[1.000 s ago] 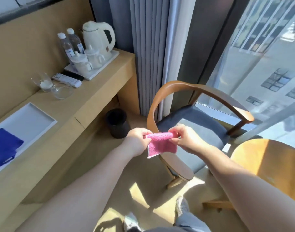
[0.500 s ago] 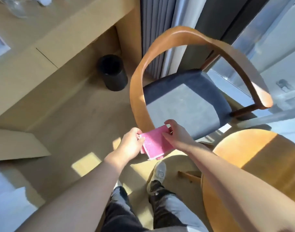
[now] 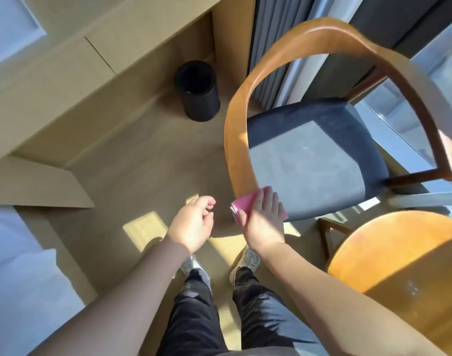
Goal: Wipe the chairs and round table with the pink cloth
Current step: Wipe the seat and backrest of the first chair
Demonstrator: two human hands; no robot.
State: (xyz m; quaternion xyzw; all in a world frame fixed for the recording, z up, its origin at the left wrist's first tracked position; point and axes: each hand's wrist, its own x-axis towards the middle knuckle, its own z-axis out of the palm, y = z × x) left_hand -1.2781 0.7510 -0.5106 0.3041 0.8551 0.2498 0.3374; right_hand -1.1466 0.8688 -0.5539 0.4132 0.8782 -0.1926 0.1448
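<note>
A wooden chair with a curved back rail (image 3: 235, 140) and a dark grey seat (image 3: 309, 160) stands just ahead of me. My right hand (image 3: 264, 219) holds the folded pink cloth (image 3: 245, 202) against the near end of that rail, fingers laid over the cloth and thumb under its edge. My left hand (image 3: 191, 222) hangs just left of the cloth, fingers loosely curled, holding nothing. The round wooden table (image 3: 399, 253) sits at the lower right, half in sunlight, close to my right forearm.
A black bin (image 3: 198, 91) stands on the floor beneath the long wooden desk (image 3: 65, 73) at the left. Grey curtains (image 3: 273, 47) and a window are behind the chair. White bedding (image 3: 14, 265) fills the lower left. My feet stand close to the chair.
My left hand has let go of the pink cloth and drawn away to the left. My right hand has carried the cloth up onto the chair's back rail. The view has tilted further down.
</note>
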